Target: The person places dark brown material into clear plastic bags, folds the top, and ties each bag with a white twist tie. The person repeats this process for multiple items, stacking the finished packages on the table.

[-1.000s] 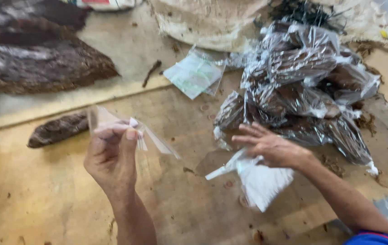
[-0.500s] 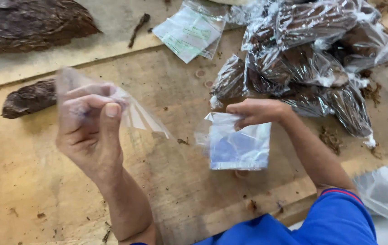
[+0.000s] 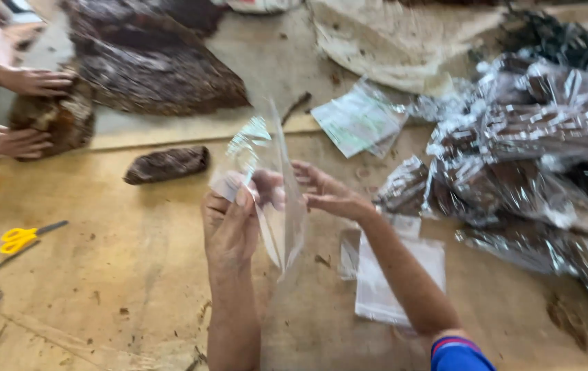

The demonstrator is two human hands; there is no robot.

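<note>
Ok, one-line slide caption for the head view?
Left hand and right hand hold a clear plastic bag above a wooden table.

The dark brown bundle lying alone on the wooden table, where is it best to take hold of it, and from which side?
Grip the dark bundle around its middle, coming from above. It lies flat and long on the table, with free space on both long sides, so fingers can probably close across its narrow width. The left hand, now holding the clear bag, is nearest.
</note>
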